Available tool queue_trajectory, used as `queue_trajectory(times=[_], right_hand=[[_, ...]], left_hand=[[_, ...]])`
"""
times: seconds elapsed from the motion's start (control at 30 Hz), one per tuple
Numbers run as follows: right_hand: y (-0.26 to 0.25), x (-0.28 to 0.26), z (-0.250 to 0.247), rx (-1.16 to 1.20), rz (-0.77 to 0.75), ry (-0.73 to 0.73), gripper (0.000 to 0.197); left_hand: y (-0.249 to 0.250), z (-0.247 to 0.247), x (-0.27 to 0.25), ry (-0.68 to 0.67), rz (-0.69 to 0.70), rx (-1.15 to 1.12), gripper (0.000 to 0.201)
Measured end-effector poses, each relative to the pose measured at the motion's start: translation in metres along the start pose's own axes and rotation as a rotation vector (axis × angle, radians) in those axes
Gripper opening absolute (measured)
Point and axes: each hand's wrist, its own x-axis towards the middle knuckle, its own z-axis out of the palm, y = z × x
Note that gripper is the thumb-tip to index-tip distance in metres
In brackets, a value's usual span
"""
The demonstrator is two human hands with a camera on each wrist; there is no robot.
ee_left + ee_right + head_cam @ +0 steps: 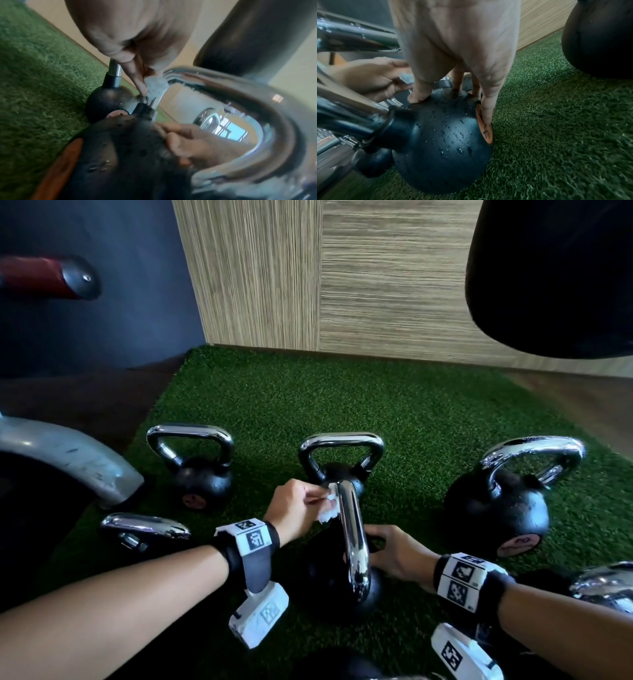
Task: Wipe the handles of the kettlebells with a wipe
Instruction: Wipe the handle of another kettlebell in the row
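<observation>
A black kettlebell [320, 580] stands on the green turf close in front of me, its chrome handle [352, 542] running away from me. My left hand [320, 497] pinches a small white wipe [327, 507] against the far left side of that handle. The left wrist view shows the fingertips [142, 88] holding the wipe [155, 83] at the handle's [257, 94] bend. My right hand [380, 542] rests on the right side of the ball. In the right wrist view its thumb and fingers [486, 112] lie spread over the wet black ball [443, 135] and its orange disc.
Several other chrome-handled kettlebells stand around on the turf mat [376, 405]: back left [202, 477], back middle [342, 450], right [496, 508], near left [147, 529]. A grey machine foot [68, 453] lies at the left. A black punching bag [555, 275] hangs at top right before the wood wall [308, 268].
</observation>
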Motion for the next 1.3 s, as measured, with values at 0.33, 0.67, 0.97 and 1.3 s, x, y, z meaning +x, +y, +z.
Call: queue_trajectory(times=[0.33, 0.67, 0.97, 1.3], right_hand=[[0.015, 0.01, 0.006, -0.044, -0.045, 0.046, 0.071], [0.02, 0.013, 0.004, 0.002, -0.042, 0.031, 0.058], [0.019, 0.012, -0.002, -0.108, -0.05, 0.04, 0.044], [0.02, 0.017, -0.001, -0.051, -0.017, 0.039, 0.05]], left_hand=[[0.017, -0.018, -0.025, -0.053, -0.024, -0.369, 0.027], [0.03, -0.031, -0.044, -0.495, -0.167, -0.42, 0.018], [0.02, -0.02, -0.073, -0.469, 0.024, -0.287, 0.033], [0.018, -0.016, -0.088, -0.383, 0.281, 0.041, 0.011]])
